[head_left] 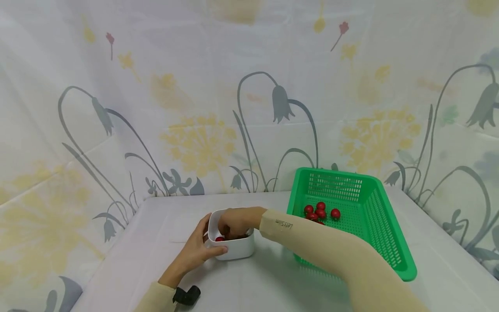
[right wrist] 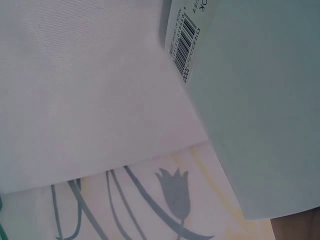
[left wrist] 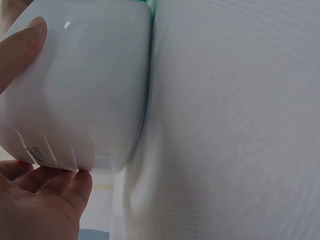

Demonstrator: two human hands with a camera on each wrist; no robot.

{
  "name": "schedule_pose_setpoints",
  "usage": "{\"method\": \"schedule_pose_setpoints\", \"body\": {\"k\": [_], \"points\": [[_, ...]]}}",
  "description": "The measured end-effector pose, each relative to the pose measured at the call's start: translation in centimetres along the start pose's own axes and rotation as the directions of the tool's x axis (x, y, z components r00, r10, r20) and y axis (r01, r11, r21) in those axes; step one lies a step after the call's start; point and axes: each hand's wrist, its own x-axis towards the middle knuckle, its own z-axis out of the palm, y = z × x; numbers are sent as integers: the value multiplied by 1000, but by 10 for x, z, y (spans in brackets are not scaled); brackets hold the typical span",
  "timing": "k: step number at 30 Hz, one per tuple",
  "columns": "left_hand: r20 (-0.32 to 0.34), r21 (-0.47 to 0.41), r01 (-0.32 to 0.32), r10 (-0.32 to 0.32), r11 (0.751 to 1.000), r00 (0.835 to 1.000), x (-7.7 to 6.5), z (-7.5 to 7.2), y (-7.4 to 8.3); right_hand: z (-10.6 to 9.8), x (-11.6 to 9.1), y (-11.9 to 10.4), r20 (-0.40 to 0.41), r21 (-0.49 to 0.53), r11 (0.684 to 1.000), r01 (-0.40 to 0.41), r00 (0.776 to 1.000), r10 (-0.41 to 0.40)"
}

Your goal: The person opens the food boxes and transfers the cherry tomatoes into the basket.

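Observation:
A white, round-cornered container stands on the table, with a barcode label on its side in the right wrist view. My left hand grips it from the left, thumb on the near wall and fingers against another side, as the left wrist view also shows. Down inside the container reaches my right hand, its knuckles bent and its fingertips hidden by the walls; I cannot tell whether it holds anything. Beside those fingers, a small red ball, like a cherry tomato, shows inside the near rim.
To the right stands a green slotted basket with several more red cherry tomatoes toward its left side. My right forearm passes across its near left corner. A flower-printed cloth hangs behind the white-covered table.

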Motion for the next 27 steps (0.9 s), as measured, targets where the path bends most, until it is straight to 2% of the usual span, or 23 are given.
{"method": "schedule_pose_setpoints", "body": {"k": [6,17,22,27], "points": [[1,8,-13,13,1000,1000,1,0,-2,-2,-2,-1,-9,17,1000,2,1000,-2],[-8,3,18,-18,1000,1000,0,2,-2,-10,-11,-1,-25,43,999,11,1000,-10],[-25,0,40,-40,999,999,0,3,-2,-26,-24,-1,-88,38,997,61,994,-57],[-42,3,41,-40,999,998,1,3,-1,-43,-51,0,-158,46,995,88,984,-80]]}}
